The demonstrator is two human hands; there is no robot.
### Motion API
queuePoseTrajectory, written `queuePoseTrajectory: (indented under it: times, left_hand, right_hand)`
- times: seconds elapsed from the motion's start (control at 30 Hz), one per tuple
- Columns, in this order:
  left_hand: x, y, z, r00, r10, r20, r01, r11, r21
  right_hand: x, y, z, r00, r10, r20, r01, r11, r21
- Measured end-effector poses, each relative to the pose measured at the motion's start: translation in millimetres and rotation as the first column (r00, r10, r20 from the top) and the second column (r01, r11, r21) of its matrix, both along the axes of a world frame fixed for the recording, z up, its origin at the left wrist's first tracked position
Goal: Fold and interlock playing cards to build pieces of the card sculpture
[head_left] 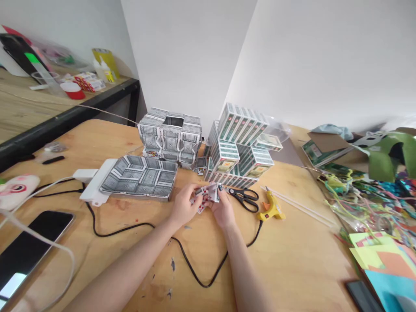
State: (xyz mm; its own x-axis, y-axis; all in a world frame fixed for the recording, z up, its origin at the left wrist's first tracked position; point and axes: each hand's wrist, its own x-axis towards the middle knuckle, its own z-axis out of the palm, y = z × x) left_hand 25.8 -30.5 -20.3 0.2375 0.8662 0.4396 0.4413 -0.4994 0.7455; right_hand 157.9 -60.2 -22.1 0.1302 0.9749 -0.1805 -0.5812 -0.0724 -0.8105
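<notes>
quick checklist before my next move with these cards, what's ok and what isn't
1. Cards held: ok, both the left hand and right hand are on them.
2. Scissors within reach: ok, on the table just beside the right hand.
3. Glue gun within reach: ok, lying to the right of the scissors.
4. Glue gun hot: cannot tell.
5. Cord clear of the arms: not ok, it runs beneath both forearms.
6. White sticks on the table: ok, to the right of the glue gun.

A black phone (pixel 28 255) lies left, coloured paper (pixel 388 262) right.
</notes>
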Motion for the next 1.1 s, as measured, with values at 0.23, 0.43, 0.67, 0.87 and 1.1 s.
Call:
queuePoseTrajectory:
  times: [0.23,0.43,0.67,0.87,1.1]
  left_hand:
    - [1,-6,11.7,0.961,-0.255,-0.104,0.257,0.966,0.009]
    - [-3,-8,9.9,0.936,-0.318,-0.153,0.315,0.948,-0.039]
    - [-3,-9,12.8,0.929,-0.359,-0.093,0.355,0.933,-0.061]
    - [0,-4,2.7,0.975,-0.216,0.044,0.219,0.97,-0.101]
    - [1,-4,4.2,0.978,-0.211,-0.003,0.206,0.96,-0.19]
  right_hand:
    - [-3,-2,1.6,0.965,-0.126,0.228,0.119,0.992,0.043]
    - [-5,-4,4.9,0.972,-0.088,0.218,0.088,0.996,0.01]
    - [-3,0,0.4,0.973,-0.124,0.193,0.121,0.992,0.026]
    - [-2,3,-4.6,0.987,-0.147,0.061,0.147,0.989,0.012]
    - [-2,3,-6.3,0.979,-0.15,0.141,0.147,0.989,0.027]
